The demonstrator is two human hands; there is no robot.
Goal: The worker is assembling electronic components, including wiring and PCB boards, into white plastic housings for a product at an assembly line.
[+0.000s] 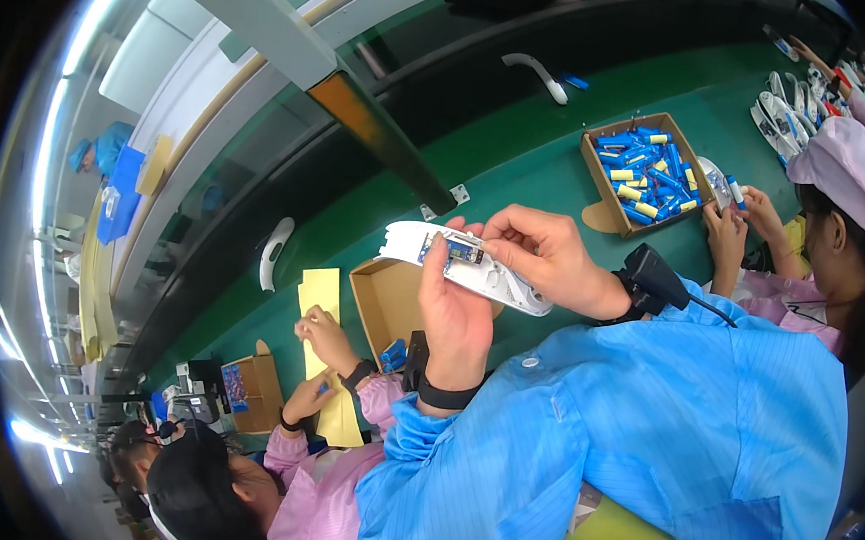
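Note:
My left hand (456, 322) grips a long, curved white plastic housing (406, 240) from below, with its thumb across the inner side. A small blue circuit board (466, 253) with a dark part at one end lies in the housing's hollow. Over that end, my right hand (553, 263) is closed, thumb and fingers pinched together at the edge of the board. Whatever may be between those fingertips is hidden. The housing is held tilted above the green bench, its rounded end pointing to the lower right.
A cardboard box (589, 159) of blue cylindrical cells stands at the right; an open box (376, 291) sits behind my left hand. Co-workers' hands (728, 236) (327, 341) work on both sides. A metal post (382, 136) rises ahead. White curved shells (271, 254) lie farther off.

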